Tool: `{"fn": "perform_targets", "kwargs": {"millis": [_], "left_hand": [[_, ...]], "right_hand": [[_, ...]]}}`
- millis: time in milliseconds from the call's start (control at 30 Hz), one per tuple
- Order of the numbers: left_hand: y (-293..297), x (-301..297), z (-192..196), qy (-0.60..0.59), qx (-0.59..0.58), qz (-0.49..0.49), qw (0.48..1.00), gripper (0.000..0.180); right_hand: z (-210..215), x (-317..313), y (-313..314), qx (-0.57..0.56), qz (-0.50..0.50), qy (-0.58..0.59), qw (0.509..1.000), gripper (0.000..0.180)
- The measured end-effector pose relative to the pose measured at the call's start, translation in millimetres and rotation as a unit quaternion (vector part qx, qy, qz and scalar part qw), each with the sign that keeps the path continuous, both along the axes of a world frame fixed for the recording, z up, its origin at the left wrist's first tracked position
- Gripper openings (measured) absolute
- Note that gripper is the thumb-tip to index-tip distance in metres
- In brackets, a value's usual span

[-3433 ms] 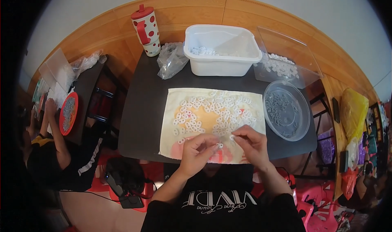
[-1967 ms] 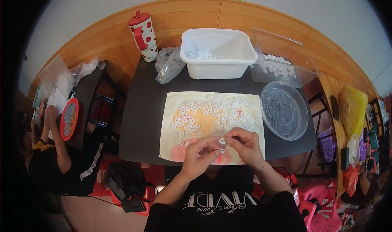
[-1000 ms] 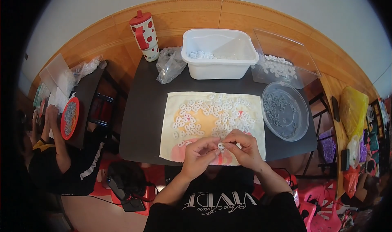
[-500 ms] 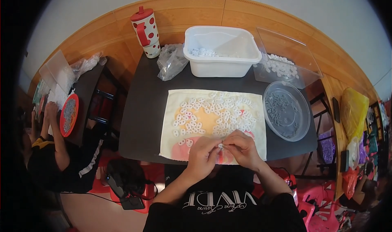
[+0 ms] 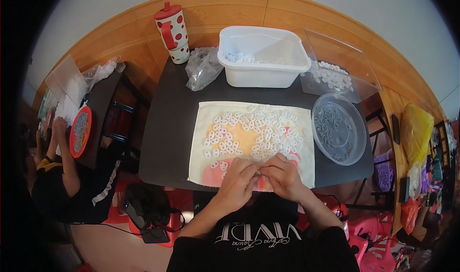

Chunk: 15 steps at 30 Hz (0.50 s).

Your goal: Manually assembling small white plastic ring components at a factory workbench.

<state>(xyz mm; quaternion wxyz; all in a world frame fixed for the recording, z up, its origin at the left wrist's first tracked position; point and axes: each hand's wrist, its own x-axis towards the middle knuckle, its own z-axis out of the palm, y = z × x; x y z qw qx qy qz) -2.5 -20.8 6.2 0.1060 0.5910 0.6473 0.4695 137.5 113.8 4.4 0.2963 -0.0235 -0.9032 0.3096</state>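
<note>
Clips (image 5: pixel 249 135), small and white, lie scattered over the cloth (image 5: pixel 206 150) just beyond my hands, thickest across its middle and far half. My left hand (image 5: pixel 239 182) and right hand (image 5: pixel 282 176) meet fingertip to fingertip at the near edge of that cloth, fingers curled in tight; something small sits pinched between them, but I cannot tell what it is or which hand really has it. The cloth is pale yellow with an orange patch in the middle and pink at my edge, spread flat on a dark table (image 5: pixel 167 128). To my right, touching the cloth's corner, a clear round dish (image 5: pixel 357 150) holds a layer of small grey pieces. Past the cloth stands a white tub (image 5: pixel 261 75) with more white bits at its bottom, and right of it a clear tray (image 5: pixel 342 63) with a heap of white pieces. Left of the tub a crumpled plastic bag (image 5: pixel 203 68) lies on the table, and behind it a white cup (image 5: pixel 172 32) with red dots and a red lid. Far to my left another person (image 5: pixel 55 176) sits at a second table beside a red plate (image 5: pixel 80 130).
</note>
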Motion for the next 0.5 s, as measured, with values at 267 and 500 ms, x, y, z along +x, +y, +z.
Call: {"fn": "perform_targets", "kwargs": {"millis": [267,500], "left_hand": [[2.6,-8.4,-2.4,0.046,0.024,-0.050,0.997,0.032],[1.6,-6.4,-1.0,0.066,0.010,-0.055,0.996,0.024]], "right_hand": [[-5.4,3.1,-2.3,0.077,0.022,0.016,0.997,0.034],[-1.9,7.0,-5.6,0.089,0.047,0.002,0.995,0.036]]}}
